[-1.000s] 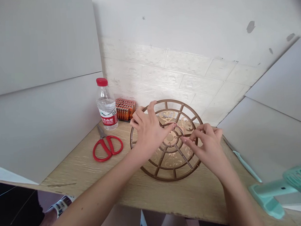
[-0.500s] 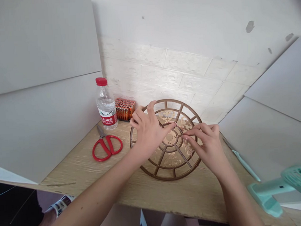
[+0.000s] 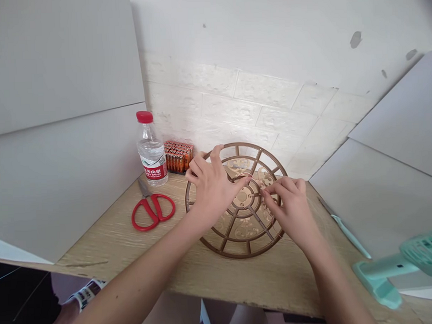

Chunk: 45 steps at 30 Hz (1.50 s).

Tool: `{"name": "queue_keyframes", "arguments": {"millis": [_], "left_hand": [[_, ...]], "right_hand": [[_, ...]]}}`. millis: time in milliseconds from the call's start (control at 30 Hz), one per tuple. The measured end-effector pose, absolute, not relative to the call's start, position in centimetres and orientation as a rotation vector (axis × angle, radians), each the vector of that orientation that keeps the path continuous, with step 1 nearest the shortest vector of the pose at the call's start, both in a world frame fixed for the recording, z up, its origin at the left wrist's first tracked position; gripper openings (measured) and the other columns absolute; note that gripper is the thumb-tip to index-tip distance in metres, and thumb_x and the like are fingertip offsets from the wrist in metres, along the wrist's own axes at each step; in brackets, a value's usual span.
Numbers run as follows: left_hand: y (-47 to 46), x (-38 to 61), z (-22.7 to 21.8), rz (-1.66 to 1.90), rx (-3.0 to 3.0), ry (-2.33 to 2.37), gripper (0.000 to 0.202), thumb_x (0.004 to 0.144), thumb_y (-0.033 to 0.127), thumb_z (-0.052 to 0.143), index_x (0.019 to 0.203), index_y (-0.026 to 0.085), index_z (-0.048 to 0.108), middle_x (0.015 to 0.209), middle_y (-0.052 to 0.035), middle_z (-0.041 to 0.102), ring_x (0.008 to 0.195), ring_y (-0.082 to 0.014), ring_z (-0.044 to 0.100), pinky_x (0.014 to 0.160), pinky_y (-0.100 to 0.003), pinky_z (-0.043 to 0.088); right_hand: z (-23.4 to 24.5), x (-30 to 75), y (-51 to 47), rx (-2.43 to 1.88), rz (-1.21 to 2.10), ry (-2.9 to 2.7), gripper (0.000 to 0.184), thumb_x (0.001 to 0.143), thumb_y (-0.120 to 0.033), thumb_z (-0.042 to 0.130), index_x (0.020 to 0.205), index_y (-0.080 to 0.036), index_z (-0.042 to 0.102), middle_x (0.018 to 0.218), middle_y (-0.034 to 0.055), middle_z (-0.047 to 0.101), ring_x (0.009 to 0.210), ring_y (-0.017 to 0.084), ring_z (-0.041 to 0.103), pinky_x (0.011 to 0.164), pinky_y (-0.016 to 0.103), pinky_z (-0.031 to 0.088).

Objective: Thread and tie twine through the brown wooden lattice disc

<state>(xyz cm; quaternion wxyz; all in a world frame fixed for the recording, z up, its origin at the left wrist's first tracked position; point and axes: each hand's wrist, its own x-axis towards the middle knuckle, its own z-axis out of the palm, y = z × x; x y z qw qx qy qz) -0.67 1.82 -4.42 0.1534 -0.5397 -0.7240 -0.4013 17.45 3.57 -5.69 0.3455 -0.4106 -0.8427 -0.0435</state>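
Observation:
A round brown openwork frame (image 3: 227, 230) with spokes and gold scroll ornaments stands at a slant on the wooden table. My left hand (image 3: 213, 190) is spread over its upper left part, fingers apart near the rim. Its thumb presses a thin pinkish wire (image 3: 256, 179) beside the central hub (image 3: 242, 197). At the right of the hub, my right hand (image 3: 290, 204) pinches the wire between thumb and forefinger. Part of the wire trails down over the ornaments at the lower right. Both hands cover parts of the frame.
Red-handled scissors (image 3: 153, 214) lie at the left, before a water bottle (image 3: 152, 159) and a pack of batteries (image 3: 179, 156). At the right are a knife with a light green handle (image 3: 352, 237) and a mint-green fan (image 3: 386, 269). White panels flank the table (image 3: 134, 259).
My right hand has shifted slightly left, its fingers drawn closer together at the wire. My left hand stays on the frame with its thumb in place. The view has moved a little.

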Motion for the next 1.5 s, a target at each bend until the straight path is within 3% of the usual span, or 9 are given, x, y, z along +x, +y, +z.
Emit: {"name": "queue_keyframes", "arguments": {"millis": [967,1133,1400,1500], "left_hand": [[2.1,-0.6,-4.7,-1.154,-1.508,-2.033,0.094,0.061,0.069,0.066,0.133,0.019,0.033,0.123,-0.0197,0.037,0.111,-0.0364,0.038,0.091,-0.049,0.031],[2.1,-0.6,-4.7,-1.146,-1.501,-2.031,0.093,0.061,0.069,0.066,0.133,0.019,0.033,0.123,-0.0195,0.038,0.111,-0.0362,0.038,0.09,-0.049,0.031],[2.1,-0.7,-4.7,-1.134,-1.521,-2.06,0.095,0.061,0.069,0.065,0.134,0.019,0.032,0.126,-0.0201,0.037,0.113,-0.0368,0.036,0.092,-0.05,0.03],[2.1,-0.7,-4.6,-1.143,-1.523,-2.066,0.094,0.062,0.069,0.065,0.134,0.019,0.032,0.126,-0.0201,0.036,0.113,-0.0366,0.036,0.092,-0.05,0.03]], "right_hand": [[-6.3,15.7,2.5,-1.429,0.217,-1.976,0.034,0.091,-0.033,0.042,0.062,-0.021,0.055,0.068,0.0036,0.061,0.073,0.022,0.039,0.075,0.037,0.027],[-6.2,15.7,2.5,-1.5,0.255,-1.94,0.035,0.088,-0.037,0.044,0.061,-0.022,0.058,0.06,0.0039,0.059,0.076,0.024,0.041,0.071,0.035,0.028],[-5.7,16.1,2.5,-1.382,0.316,-1.96,0.046,0.09,-0.048,0.041,0.065,-0.02,0.066,0.052,0.0016,0.054,0.056,0.017,0.043,0.06,0.029,0.028],[-5.5,16.6,2.6,-1.374,0.314,-1.997,0.047,0.091,-0.05,0.04,0.066,-0.02,0.066,0.054,0.002,0.055,0.057,0.017,0.044,0.06,0.03,0.029]]}}
